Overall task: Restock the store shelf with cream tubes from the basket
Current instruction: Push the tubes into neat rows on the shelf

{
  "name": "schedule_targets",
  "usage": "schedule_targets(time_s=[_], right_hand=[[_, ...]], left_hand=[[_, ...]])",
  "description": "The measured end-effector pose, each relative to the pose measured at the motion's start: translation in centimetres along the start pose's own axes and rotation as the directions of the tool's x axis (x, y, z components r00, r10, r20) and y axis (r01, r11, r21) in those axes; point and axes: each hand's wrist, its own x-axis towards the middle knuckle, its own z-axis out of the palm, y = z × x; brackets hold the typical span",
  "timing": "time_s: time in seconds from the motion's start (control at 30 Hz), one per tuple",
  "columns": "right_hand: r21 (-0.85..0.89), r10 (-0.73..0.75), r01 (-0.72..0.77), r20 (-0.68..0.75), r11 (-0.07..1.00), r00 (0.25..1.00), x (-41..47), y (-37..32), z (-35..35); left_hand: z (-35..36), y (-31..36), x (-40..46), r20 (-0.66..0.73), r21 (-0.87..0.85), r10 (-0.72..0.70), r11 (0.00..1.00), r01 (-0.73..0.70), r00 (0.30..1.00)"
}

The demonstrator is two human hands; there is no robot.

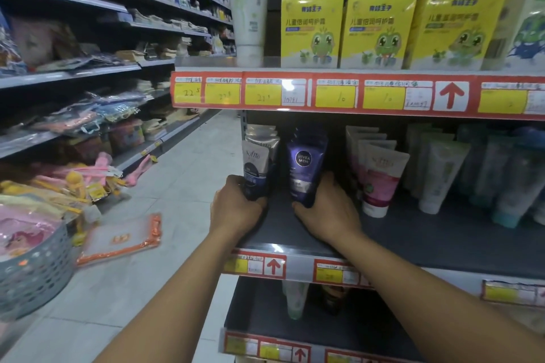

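Left hand [236, 206]: fingers wrapped round the Softto tube [256, 168], upright at shelf [413, 242] front.
Right hand [330, 209]: gripping the Nivea tube [305, 165], at three o'clock of it.

left hand [236, 206] grips Softto tube [256, 168] | right hand [330, 209] grips Nivea tube [305, 165]

Shop aisle, price-tagged shelves [354, 94], apparently toiletries
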Motion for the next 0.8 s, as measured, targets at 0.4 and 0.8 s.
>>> schedule_targets(time_s=[0.4, 0.8], right_hand=[[0.08, 0.057, -0.058, 0.01, 0.995, 0.998, -0.4, 0.05, -0.7], [0.09, 0.074, -0.073, -0.014, 0.993, 0.997, -0.27, 0.37, -0.51]], left_hand=[[-0.07, 0.15, -0.4, -0.021, 0.026, 0.028, 0.999, -0.027, 0.999], [0.19, 0.66, -0.49, -0.035, 0.034, 0.023, 0.999, -0.022, 0.999]])
